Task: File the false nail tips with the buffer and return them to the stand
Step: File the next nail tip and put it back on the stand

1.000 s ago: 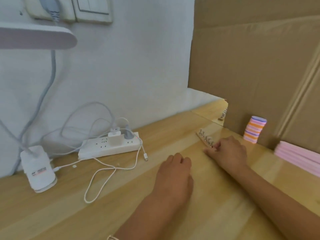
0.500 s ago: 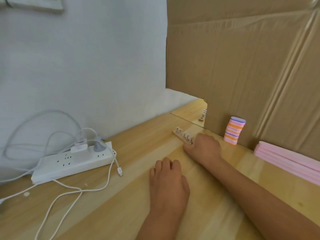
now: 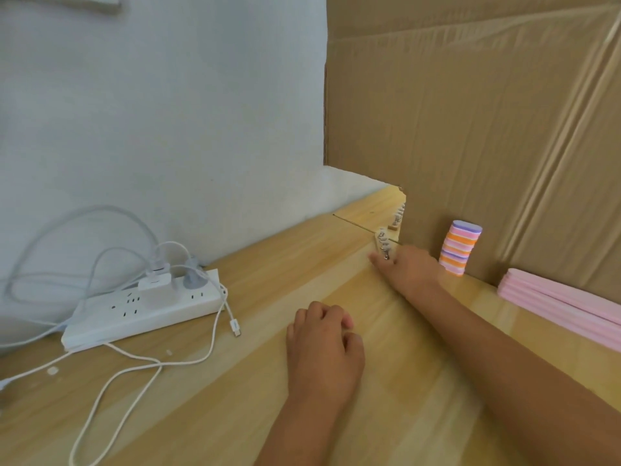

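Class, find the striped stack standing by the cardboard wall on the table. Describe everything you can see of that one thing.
The stack of buffers is a short upright column of blocks with rounded ends. The blocks look foam-like and are banded purple, white, orange and pink, with a purple top. The column appears to lean slightly. It stands on the wooden table, close against the cardboard wall. The right hand lies just to its left, and it is unclear whether they touch. Nothing rests on top.

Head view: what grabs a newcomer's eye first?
The right hand reaches to the small nail stand far across the wooden table, beside a striped stack of buffer blocks against the cardboard wall. The left hand rests loosely curled mid-table; a white power strip with looping cables lies left.
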Demonstrator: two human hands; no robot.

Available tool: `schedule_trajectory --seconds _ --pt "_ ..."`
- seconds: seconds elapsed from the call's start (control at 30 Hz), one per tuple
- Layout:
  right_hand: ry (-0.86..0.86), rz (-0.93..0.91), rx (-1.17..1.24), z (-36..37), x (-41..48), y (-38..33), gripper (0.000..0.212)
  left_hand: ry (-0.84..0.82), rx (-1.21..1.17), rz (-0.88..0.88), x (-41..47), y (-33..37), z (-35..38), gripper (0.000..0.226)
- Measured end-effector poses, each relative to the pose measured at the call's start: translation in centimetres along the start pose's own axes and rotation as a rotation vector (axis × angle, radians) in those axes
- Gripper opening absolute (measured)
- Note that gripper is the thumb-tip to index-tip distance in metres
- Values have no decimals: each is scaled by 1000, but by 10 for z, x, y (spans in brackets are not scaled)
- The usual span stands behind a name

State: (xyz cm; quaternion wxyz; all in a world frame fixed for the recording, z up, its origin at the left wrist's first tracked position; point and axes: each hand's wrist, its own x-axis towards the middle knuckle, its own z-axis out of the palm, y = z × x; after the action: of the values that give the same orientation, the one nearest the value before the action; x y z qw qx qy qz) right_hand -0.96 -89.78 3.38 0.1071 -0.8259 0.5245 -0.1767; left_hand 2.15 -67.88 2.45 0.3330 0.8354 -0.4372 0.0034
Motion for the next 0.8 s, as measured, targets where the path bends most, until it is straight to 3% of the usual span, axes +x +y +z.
schedule_trajectory --seconds 0.17,0.37,0.63,0.8 --pt "164 -126 106 8 -7 2 42 8 -4 4 0 -1 0 18" --pt "74 -209 -26 9 4 -5 24 7 -12 10 -2 1 0 20" --pt "-87 -75 -171 16 70 -30 62 26 -35 24 -3 0 2 20" --pt "-230 -5 -180 16 94 -37 75 25 -66 20 -3 -1 3 19"
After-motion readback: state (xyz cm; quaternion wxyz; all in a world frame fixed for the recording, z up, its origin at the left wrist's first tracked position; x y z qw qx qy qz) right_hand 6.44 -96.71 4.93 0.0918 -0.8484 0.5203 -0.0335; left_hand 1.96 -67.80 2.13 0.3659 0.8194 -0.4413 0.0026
